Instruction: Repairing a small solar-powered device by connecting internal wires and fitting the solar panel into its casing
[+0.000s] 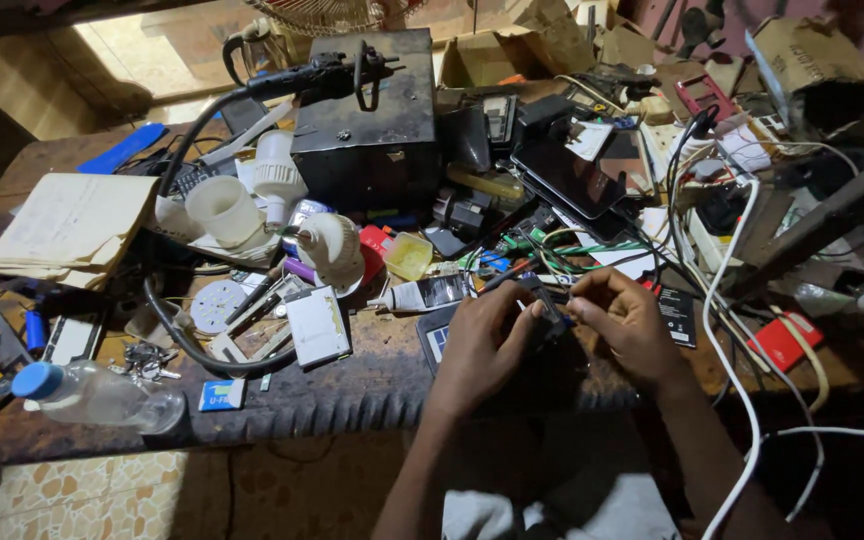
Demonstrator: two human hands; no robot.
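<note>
— Small dark part [549, 312], is that what both hands are on?

— Yes. It sits between the two hands, just above the near edge of the tabletop [352, 385], right of its middle. The left hand [482, 345] has its grip closed on the part's near side, thumb and fingers pinching it. The right hand [624, 318] meets it from the other side, fingertips curled in against it; what kind of part it is, I cannot tell.

— What lies around them?

— Just beyond the left hand, a small tube [422, 293] lies flat, and past that a yellow plastic tub [409, 256]. A white card-like box [316, 326] rests left of the hands. Toward the left end of the near edge a clear plastic bottle with a blue cap [92, 395] lies on its side, with a bunch of keys [144, 362] beside it.

— And farther back?

— A black metal box [367, 120] stands toward the far edge with a dark hose-fed tool [317, 78] on top. A dark phone [567, 177] lies tilted right of it. A stack of papers [70, 225] sits at the left edge. White cables [737, 340] run down the right side, past a red flat piece [784, 340].
</note>
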